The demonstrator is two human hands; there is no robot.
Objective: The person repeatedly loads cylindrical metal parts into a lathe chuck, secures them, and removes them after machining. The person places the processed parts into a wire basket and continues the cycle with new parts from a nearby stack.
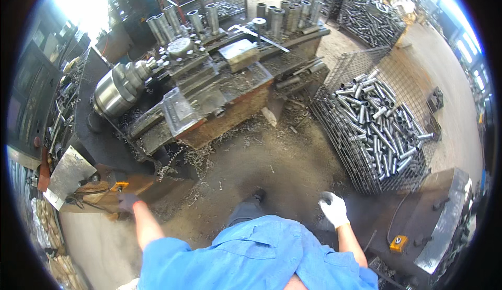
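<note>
My left hand (127, 202), in a dark glove, reaches out to the left beside an orange switch box (119, 185) on the machine's front. It is dim and smeared, so its fingers do not show clearly. My right hand (334, 210) wears a white glove and hangs over the floor at the right. Its fingers are loosely bent and a little apart, with nothing seen in them. Ahead stands a lathe with a shiny metal chuck (117, 89) and a carriage (183, 112). Metal tubes (212, 18) stand upright on the lathe's top, and a caliper (259, 36) lies near them.
A wire mesh basket (345, 154) heaped with metal tubes (384, 125) stands to the right. Another heaped bin (371, 18) is farther back. Metal shavings (193, 159) litter the floor below the lathe. A second yellow switch box (398, 243) sits at lower right.
</note>
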